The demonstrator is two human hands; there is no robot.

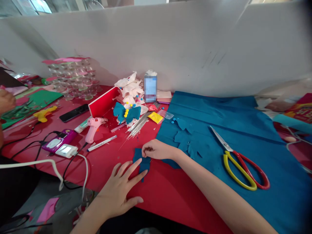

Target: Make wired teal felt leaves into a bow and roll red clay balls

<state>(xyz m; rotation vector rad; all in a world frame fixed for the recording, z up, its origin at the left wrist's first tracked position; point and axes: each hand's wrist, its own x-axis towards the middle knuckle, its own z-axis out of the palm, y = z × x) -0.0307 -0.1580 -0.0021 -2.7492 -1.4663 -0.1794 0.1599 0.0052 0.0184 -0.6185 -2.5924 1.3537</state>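
My left hand [122,187] is spread, palm down, its fingertips at the edge of a small teal cloth piece [144,167] on the red table. Over the upper part of that piece my right hand [157,149] is closed, thumb and finger pinched together. Whatever lies in the pinch is too small to make out. Several cut teal shapes [186,139] lie right of my right hand on a large teal cloth [234,113]. Scissors [240,162] with one yellow and one red handle rest on this cloth, partly spread.
Behind my hands are thin metal wires [139,125], a teal butterfly [119,112] with yellow beads and a yellow packet [156,117]. On the left are a pink glue gun [93,128], a marker [102,143], a purple power strip [58,143] with cables, and another person's hand [6,100].
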